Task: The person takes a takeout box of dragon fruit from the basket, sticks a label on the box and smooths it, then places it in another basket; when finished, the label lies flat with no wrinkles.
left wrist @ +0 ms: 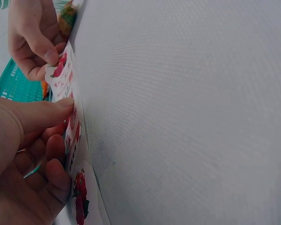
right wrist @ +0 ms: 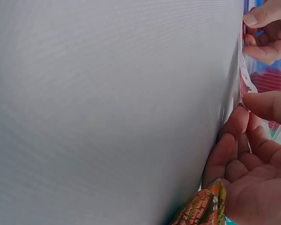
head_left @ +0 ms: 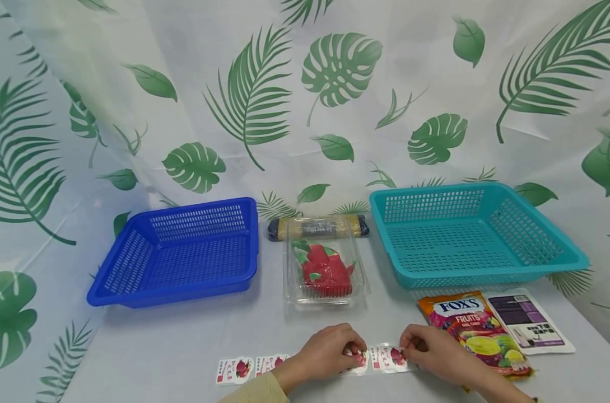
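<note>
A strip of white stickers printed with red dragon fruit runs along the table's near side. My left hand grips it near its middle; in the left wrist view the thumb lies on the printed face, with curled fingers behind. At the strip's right end my right hand pinches the edge between thumb and forefinger, as the right wrist view shows. Beyond the hands stands a clear plastic box with a red and green dragon fruit inside.
A blue basket stands back left, a teal basket back right. Behind the box lies a yellow and black wrapped roll. A Fox's candy bag lies close by my right hand, beside a purple and white packet.
</note>
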Demonstrator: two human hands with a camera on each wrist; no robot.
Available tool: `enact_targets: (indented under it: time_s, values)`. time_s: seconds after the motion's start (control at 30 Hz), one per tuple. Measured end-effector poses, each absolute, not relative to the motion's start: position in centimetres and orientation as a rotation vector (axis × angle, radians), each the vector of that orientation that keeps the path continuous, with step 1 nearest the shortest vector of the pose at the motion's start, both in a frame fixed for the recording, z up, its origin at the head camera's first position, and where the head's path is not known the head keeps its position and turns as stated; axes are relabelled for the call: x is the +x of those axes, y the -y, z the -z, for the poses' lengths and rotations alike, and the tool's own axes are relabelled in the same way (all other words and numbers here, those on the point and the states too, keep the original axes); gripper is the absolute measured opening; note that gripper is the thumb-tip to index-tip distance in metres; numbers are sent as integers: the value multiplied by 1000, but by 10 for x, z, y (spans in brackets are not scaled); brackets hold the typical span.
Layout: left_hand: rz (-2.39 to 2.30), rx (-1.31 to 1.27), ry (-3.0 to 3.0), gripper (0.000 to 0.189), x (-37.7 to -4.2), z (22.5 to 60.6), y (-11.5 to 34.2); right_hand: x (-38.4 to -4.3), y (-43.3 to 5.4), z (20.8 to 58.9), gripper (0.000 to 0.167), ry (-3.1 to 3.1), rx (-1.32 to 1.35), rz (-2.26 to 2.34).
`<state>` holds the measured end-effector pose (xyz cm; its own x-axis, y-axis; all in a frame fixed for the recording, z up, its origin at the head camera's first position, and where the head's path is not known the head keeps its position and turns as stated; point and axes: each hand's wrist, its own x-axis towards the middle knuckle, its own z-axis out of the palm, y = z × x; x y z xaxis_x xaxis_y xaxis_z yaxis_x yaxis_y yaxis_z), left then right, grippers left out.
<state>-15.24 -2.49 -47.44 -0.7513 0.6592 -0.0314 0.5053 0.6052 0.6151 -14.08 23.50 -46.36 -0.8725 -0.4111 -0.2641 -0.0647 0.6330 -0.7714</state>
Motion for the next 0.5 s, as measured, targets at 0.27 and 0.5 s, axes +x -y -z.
enact_targets:
  time_s: [0.27,0.5]
  values:
    - [-859,959,-2576,12,-153,474,25,-142,-232,464,19,-2396,-290,1183]
    - [-857,946,-2573,12,-152,473,25,-141,-232,467,12,-2405,-454,1179]
